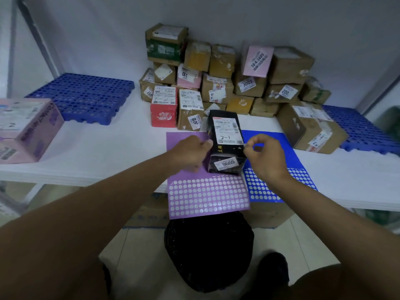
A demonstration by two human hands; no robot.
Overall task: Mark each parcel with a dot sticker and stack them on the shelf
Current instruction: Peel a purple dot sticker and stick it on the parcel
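Between 2 sticker sheets [207, 198], the black parcel [225, 141] is steadied by the left hand [190, 152] gripping it, while something tiny, presumably a dot, is pinched by the right hand [266, 154].

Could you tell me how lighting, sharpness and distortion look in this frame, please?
Head view: dim, even, bluish light with faint shadows; wide-angle bending curves the shelf edge; the black parcel labels read clearly; both hands, left hand and right hand, look slightly soft.

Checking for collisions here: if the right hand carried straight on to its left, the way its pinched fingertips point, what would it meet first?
Most likely the black parcel. The right hand has its pinched fingertips right at the parcel's right edge, level with the white label; whether they already touch is unclear.
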